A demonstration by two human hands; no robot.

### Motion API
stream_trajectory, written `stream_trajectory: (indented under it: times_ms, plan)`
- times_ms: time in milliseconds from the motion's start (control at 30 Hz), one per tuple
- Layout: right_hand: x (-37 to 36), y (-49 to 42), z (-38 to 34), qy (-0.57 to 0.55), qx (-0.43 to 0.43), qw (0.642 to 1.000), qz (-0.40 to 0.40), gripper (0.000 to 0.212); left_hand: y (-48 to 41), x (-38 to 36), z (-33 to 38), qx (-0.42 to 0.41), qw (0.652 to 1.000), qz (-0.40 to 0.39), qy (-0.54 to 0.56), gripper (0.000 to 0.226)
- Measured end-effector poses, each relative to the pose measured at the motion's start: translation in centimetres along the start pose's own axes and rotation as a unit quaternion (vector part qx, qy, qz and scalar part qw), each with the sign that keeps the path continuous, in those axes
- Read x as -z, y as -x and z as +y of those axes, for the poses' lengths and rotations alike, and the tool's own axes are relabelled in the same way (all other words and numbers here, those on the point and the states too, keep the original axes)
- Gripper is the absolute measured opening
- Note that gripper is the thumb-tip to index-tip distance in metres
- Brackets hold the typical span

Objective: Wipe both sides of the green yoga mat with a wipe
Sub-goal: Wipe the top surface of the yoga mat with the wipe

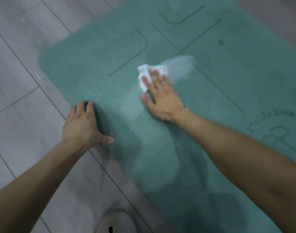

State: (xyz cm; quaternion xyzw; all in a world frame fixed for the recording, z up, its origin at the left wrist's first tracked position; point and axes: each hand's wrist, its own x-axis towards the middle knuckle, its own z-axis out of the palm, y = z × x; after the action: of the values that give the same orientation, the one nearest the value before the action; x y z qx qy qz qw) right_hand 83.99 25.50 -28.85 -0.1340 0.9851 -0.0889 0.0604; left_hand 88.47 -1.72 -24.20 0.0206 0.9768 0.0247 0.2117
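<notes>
On the grey plank floor point(18, 81) we see the green yoga mat point(93, 64) lying flat and unrolled. It runs from the lower middle of the view up to the top right, with one rounded corner at the left. Dark guide lines point(201, 37) cross its surface, and a printed logo point(278, 130) sits near the right edge of the view.

The right hand point(160, 96) lies palm-down near the middle of the mat, fingers straight and spread. It presses a crumpled white wipe point(143, 71) against the mat rather than clutching it. The wipe shows beyond the fingertips and beside the index finger. A pale, blurred streak point(182, 64) trails off to the right of the wipe, and a fainter one point(132, 106) lies just left of the thumb.

The left hand point(81, 125) sits at the mat's left edge, where the mat meets the floor. The thumb rests on top of the mat and the fingers are bent at the edge — we cannot tell whether they hook under it or only press down.

At the bottom of the view, a pale shoe point(117, 222) stands on the floor just beside the mat.
</notes>
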Motion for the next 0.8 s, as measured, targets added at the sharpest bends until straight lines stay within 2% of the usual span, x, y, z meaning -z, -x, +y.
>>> stream_trajectory:
  times_ms: [33,67,100,133,167,200,233,267,300,333,367,400,467,533,567,633,700,733,767,800]
  plan:
    - [-1.0,2.1,-2.8,-0.002,0.135,0.990,-0.030,0.074,0.0,0.1,0.0,0.004,1.000,0.001,-0.001,0.155]
    - [-1.6,3.7,-3.8,0.011,0.233,0.971,-0.055,0.068,-0.1,0.2,0.0,0.006,1.000,0.001,-0.001,0.155]
    - [-1.4,3.9,-2.7,0.025,0.288,0.956,-0.052,0.065,-0.2,0.4,0.1,0.006,1.000,0.002,0.003,0.155]
    - [-0.8,2.9,-0.3,0.033,0.279,0.959,-0.031,0.063,-0.2,0.4,0.1,0.004,1.000,0.005,0.010,0.155]
    - [-0.2,1.4,3.0,0.032,0.202,0.979,-0.010,0.064,-0.2,0.4,0.1,0.001,1.000,0.007,0.015,0.155]
    - [0.9,-0.2,6.4,0.032,0.087,0.996,0.005,0.071,-0.2,0.2,0.1,-0.002,1.000,0.008,0.017,0.154]
    - [2.2,-1.5,9.0,0.035,-0.037,0.999,0.007,0.079,-0.1,0.1,0.0,-0.006,1.000,0.006,0.017,0.154]
    - [2.8,-2.4,10.5,0.019,-0.125,0.992,-0.006,0.084,0.0,-0.1,-0.1,-0.009,1.000,0.005,0.018,0.153]
    - [2.8,-2.7,10.0,-0.007,-0.170,0.985,-0.004,0.085,0.1,-0.2,-0.3,-0.010,1.000,0.007,0.020,0.153]
    - [2.2,-2.4,7.7,-0.022,-0.162,0.986,0.008,0.085,0.2,-0.3,-0.4,-0.010,1.000,0.010,0.024,0.153]
    - [1.1,-1.5,4.4,-0.020,-0.096,0.995,0.026,0.081,0.3,-0.3,-0.5,-0.010,1.000,0.012,0.026,0.154]
    - [-0.2,0.2,0.8,-0.022,0.012,0.999,0.036,0.076,0.3,-0.3,-0.5,-0.009,0.999,0.014,0.027,0.154]
    - [-2.2,4.3,-4.2,-0.018,0.225,0.974,-0.016,0.068,0.2,-0.1,-0.4,-0.006,1.000,0.017,0.026,0.154]
    - [-1.6,4.4,-3.1,0.013,0.310,0.950,-0.038,0.063,0.1,-0.3,-0.4,-0.010,0.999,0.017,0.032,0.153]
    - [-1.0,2.9,-0.6,0.015,0.273,0.962,-0.022,0.063,0.1,-0.3,-0.4,-0.014,0.999,0.018,0.040,0.152]
    - [1.1,-0.6,5.6,0.015,0.058,0.998,0.009,0.077,0.4,-0.6,-0.5,-0.019,0.998,0.025,0.050,0.146]
    - [2.8,-2.4,9.5,0.005,-0.157,0.988,-0.010,0.093,1.1,-1.2,-0.6,-0.025,0.997,0.063,0.047,0.129]
    - [2.7,-2.4,8.7,-0.005,-0.199,0.980,-0.007,0.091,1.5,-1.6,-0.7,-0.028,0.995,0.087,0.043,0.118]
    - [2.0,-1.7,6.1,-0.008,-0.180,0.984,-0.002,0.087,2.0,-2.0,-0.8,-0.031,0.993,0.106,0.040,0.109]
    - [0.9,-0.3,2.4,-0.001,-0.099,0.995,-0.008,0.081,2.4,-2.4,-0.9,-0.033,0.992,0.119,0.039,0.101]
